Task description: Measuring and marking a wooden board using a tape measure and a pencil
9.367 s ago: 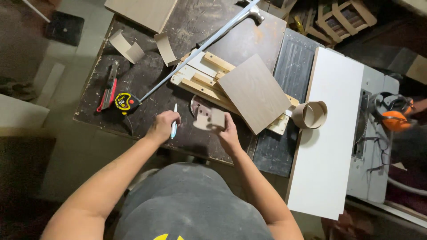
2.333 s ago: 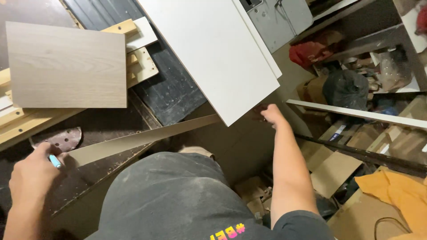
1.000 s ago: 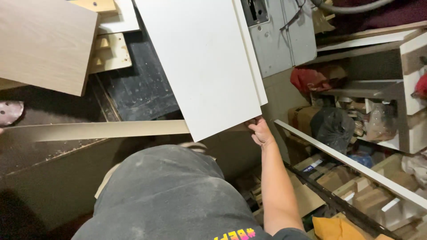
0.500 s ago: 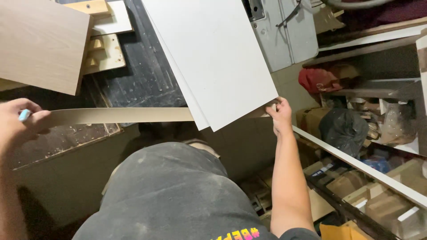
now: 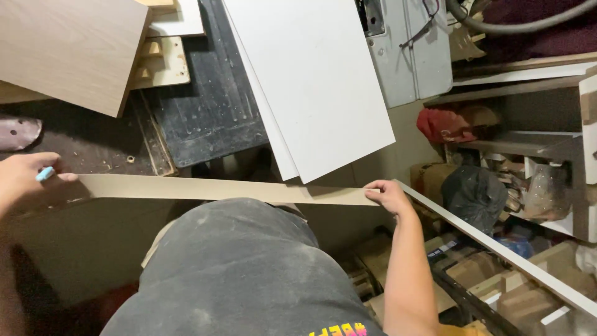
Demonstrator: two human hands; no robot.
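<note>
A long thin beige strip of edge banding (image 5: 217, 188) stretches level across my front, just below the bench edge. My left hand (image 5: 22, 180) pinches its left end and also holds a small light-blue tool (image 5: 45, 174) between the fingers. My right hand (image 5: 388, 196) grips the strip's right end, under the corner of the white panels (image 5: 311, 81). The strip is pulled straight between both hands.
A wood-grain board (image 5: 68, 50) lies on pale slats (image 5: 158, 59) at the upper left. A black ribbed mat (image 5: 211, 106) covers the dark bench. A grey machine (image 5: 407, 50), shelves with clutter (image 5: 516, 168) and a long white strip (image 5: 497, 252) lie to the right.
My right hand has pulled the strip's end lower and out from under the white panel corner. My left hand holds the other end steady and the strip lies straighter.
</note>
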